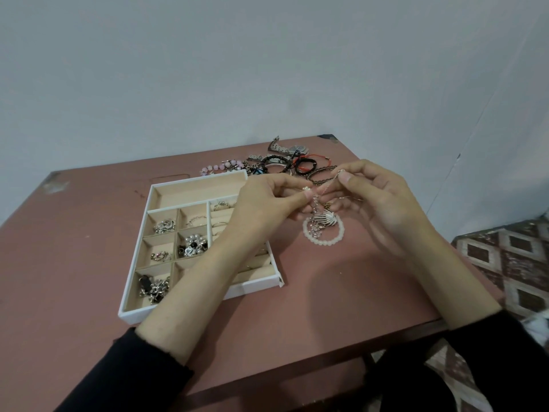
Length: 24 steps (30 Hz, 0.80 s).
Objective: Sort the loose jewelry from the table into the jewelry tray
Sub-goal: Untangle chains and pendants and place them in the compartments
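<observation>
A white jewelry tray (pixel 198 179) with beige compartments lies on the pink table, holding brooches, rings and a dark chain. My left hand (pixel 267 203) and my right hand (pixel 377 200) hover just right of the tray, each pinching one end of a thin chain necklace (pixel 325 188) stretched between them. A small sparkly pendant (pixel 315 203) dangles from it. Below the hands lie a white bead bracelet (pixel 326 240) and a silver fan-shaped brooch (pixel 325 219). My left forearm hides part of the tray's right side.
A heap of loose bracelets and bands (pixel 282 165) and a metal watch (pixel 292 148) lie behind the tray near the table's far edge. A pink bead bracelet (pixel 221 168) lies beside them. A patterned fabric (pixel 517 263) is off the table at right.
</observation>
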Available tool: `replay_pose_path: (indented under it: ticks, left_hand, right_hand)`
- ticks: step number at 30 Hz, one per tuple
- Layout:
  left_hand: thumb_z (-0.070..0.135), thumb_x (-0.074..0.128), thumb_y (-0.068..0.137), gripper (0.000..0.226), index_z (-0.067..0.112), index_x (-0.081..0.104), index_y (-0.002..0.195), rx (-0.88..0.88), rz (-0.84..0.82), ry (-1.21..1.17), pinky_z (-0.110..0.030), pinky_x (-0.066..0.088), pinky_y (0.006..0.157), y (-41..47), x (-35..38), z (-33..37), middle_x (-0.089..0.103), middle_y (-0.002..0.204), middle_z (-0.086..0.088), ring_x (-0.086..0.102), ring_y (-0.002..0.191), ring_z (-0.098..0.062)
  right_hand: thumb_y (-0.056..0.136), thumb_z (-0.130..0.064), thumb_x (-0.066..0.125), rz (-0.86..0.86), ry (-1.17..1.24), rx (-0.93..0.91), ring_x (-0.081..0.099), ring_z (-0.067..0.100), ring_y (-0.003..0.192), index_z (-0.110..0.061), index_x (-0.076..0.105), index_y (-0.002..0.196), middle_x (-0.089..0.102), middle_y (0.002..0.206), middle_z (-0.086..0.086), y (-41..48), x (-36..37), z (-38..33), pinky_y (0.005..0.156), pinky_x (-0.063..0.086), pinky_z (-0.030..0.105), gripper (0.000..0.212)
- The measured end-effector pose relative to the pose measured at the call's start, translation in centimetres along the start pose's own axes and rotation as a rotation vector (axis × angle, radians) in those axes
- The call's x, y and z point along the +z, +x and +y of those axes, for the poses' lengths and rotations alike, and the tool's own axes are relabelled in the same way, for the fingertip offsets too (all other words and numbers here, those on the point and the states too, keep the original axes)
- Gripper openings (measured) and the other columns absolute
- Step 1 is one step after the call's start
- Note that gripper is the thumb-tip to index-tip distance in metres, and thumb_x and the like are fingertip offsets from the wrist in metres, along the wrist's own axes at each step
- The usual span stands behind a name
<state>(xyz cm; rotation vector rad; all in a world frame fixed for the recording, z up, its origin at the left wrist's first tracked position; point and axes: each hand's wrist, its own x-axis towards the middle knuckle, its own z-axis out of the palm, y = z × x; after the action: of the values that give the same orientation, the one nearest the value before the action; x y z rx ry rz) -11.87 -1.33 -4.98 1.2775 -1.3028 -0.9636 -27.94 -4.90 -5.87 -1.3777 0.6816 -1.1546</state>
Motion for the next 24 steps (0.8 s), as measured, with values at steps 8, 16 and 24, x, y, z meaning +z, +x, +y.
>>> replay_pose_path:
  ticks: [8,16,24]
  left_hand:
    - [0.002,0.064,0.083,0.020,-0.005,0.065,0.102,-0.091,-0.003,-0.145,-0.017,0.056,0.059,0.27,0.24,0.47,0.066,0.082,-0.019,0.065,0.064,-0.015]
    - [0.004,0.063,0.085,0.019,-0.001,0.065,0.102,-0.129,-0.010,-0.207,-0.018,0.056,0.059,0.09,0.07,0.58,0.068,0.075,-0.008,0.067,0.055,-0.011]
    - [0.004,0.060,0.087,0.016,-0.001,0.065,0.102,-0.147,-0.035,-0.219,-0.018,0.056,0.062,-0.02,0.20,0.50,0.068,0.080,-0.010,0.068,0.059,-0.012]
  right_hand:
    - [0.090,-0.006,0.056,0.062,-0.099,0.003,0.062,0.021,0.071,-0.012,0.065,0.085,0.068,0.074,0.007,0.38,-0.11,0.31,0.068,0.051,0.028,0.012]
    - [0.083,-0.006,0.064,0.015,-0.284,-0.120,0.065,0.006,0.083,-0.019,0.073,0.091,0.071,0.084,-0.009,-0.15,0.38,0.33,0.075,0.050,0.021,0.018]
    - [0.082,-0.012,0.069,0.040,-0.421,-0.200,0.060,0.029,0.086,-0.034,0.073,0.095,0.060,0.085,0.005,-0.10,0.61,0.78,0.084,0.050,0.046,0.026]
